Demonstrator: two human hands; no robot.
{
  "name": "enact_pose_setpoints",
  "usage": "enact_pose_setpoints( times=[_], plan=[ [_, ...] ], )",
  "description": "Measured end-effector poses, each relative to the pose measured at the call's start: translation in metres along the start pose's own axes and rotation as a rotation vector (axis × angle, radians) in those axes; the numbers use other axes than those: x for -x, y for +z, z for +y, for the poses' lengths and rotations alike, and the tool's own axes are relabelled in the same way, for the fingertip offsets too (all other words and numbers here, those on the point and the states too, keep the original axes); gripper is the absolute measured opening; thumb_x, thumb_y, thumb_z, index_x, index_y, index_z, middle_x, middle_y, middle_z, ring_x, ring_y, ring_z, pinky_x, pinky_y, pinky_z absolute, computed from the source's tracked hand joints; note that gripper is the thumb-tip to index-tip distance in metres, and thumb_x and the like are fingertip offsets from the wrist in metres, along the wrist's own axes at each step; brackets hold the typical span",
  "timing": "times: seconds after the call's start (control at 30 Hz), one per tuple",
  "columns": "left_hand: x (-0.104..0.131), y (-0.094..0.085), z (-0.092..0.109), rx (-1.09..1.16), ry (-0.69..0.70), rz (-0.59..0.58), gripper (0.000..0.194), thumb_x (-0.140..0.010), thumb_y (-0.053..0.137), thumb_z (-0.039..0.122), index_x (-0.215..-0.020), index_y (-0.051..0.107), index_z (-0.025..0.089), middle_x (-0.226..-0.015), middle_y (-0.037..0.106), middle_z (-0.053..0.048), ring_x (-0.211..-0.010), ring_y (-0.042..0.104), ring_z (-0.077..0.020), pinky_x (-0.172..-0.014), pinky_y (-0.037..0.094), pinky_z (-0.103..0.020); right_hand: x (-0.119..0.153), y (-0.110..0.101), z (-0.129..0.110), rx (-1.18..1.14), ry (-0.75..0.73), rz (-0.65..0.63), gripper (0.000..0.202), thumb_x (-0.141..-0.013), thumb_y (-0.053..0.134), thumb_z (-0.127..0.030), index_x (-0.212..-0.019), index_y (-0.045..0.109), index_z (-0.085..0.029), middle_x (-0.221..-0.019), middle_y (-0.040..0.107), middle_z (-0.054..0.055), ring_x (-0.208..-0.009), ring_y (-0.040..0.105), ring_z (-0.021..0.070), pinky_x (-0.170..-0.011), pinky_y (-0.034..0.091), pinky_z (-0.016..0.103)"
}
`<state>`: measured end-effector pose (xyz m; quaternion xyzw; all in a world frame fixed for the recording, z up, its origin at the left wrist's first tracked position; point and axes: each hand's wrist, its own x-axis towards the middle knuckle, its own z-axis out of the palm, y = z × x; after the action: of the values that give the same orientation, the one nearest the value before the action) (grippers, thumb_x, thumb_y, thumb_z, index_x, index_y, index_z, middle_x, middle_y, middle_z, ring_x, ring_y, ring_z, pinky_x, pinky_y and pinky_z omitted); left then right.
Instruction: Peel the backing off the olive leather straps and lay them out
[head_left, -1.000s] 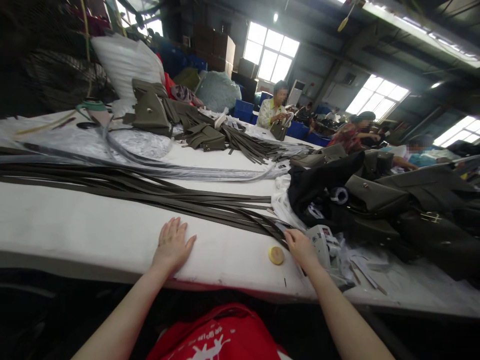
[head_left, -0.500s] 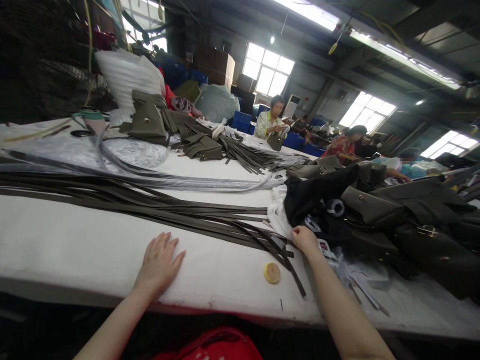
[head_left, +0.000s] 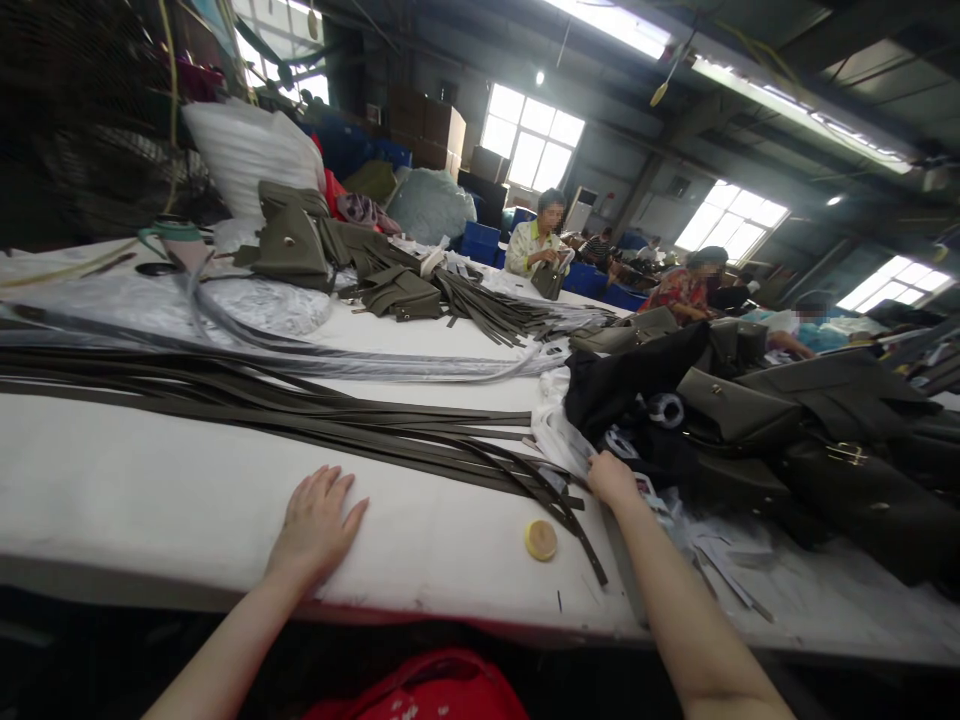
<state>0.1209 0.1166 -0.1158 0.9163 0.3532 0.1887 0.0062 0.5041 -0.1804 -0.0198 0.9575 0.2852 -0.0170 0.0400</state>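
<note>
Olive straps [head_left: 352, 420] — left hand [head_left: 319, 518] flat nearby, right hand [head_left: 613, 478] by their ends

Mug [head_left: 182, 250]: placed at 10 o'clock
Window [head_left: 532, 137]: framed near 12 o'clock
Tube lamp [head_left: 795, 108]: mounted at 2 o'clock

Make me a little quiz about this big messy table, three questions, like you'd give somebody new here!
1. True or false: the left hand is clenched in a fist on the white table.

2. Which hand is closer to the small round yellow thing?
A) the left hand
B) the right hand

3. Fill the gap: the long dark strips run off the picture's ____ edge.

Key:
1. False; it lies palm down with its fingers spread.
2. B
3. left
</note>
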Motion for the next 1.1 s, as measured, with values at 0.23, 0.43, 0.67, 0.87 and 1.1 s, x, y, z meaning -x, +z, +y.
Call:
enact_pose_setpoints(
  times=[0.23, 0.43, 0.67, 0.87, 1.1],
  plan=[
    [0.001, 0.002, -0.001, -0.02, 0.012, 0.007, 0.053, -0.089, 0.04, 0.043, -0.119, 0.064, 0.006, -0.132, 0.058, -0.022, -0.129, 0.048, -0.0336, -0.112, 0.034, -0.046, 0.004, 0.006, -0.01, 0.027, 0.032, -0.063, 0.024, -0.093, 0.06, -0.035, -0.099, 0.067, -0.013, -0.1, 0.069, 0.007, -0.091, 0.066, 0.019, -0.085, 0.052, 0.039],
    [0.002, 0.002, -0.002, -0.002, 0.009, 0.016, 0.053, -0.09, 0.041, 0.042, -0.119, 0.064, 0.005, -0.132, 0.058, -0.022, -0.129, 0.048, -0.0337, -0.112, 0.034, -0.046, 0.01, -0.02, -0.01, 0.005, 0.013, 0.034, 0.021, -0.088, 0.061, -0.031, -0.085, 0.073, -0.015, -0.093, 0.072, 0.013, -0.086, 0.068, 0.025, -0.07, 0.044, 0.031],
    [-0.001, 0.0, 0.007, 0.132, -0.004, 0.057, 0.048, -0.086, 0.051, 0.04, -0.12, 0.062, 0.007, -0.132, 0.057, -0.022, -0.129, 0.047, -0.0349, -0.112, 0.035, -0.049, 0.045, -0.052, -0.051, -0.051, -0.242, 0.105, 0.024, -0.09, 0.05, -0.023, -0.074, 0.066, -0.016, -0.082, 0.069, 0.008, -0.075, 0.061, 0.0178, -0.063, 0.034, 0.027],
    [0.007, -0.056, 0.08, 0.483, 0.339, -0.005, 0.054, -0.08, 0.066, 0.032, -0.133, 0.055, 0.023, -0.146, 0.045, -0.014, -0.139, 0.037, -0.0327, -0.113, 0.035, -0.052, 0.125, -0.062, -0.127, -0.189, -0.603, 0.055, 0.018, -0.082, 0.055, -0.021, -0.065, 0.059, -0.018, -0.069, 0.063, 0.002, -0.065, 0.054, 0.0138, -0.061, 0.031, 0.026],
    [0.02, -0.137, 0.126, 0.867, 0.771, -0.352, 0.055, -0.075, 0.069, 0.026, -0.128, 0.06, 0.025, -0.155, 0.036, -0.01, -0.141, 0.035, -0.0297, -0.117, 0.03, -0.046, 0.222, -0.099, -0.17, -0.699, -1.145, -0.257, 0.017, -0.067, 0.054, -0.013, -0.056, 0.043, -0.021, -0.053, 0.048, -0.005, -0.051, 0.041, 0.0097, -0.055, 0.035, 0.023]
  ],
)
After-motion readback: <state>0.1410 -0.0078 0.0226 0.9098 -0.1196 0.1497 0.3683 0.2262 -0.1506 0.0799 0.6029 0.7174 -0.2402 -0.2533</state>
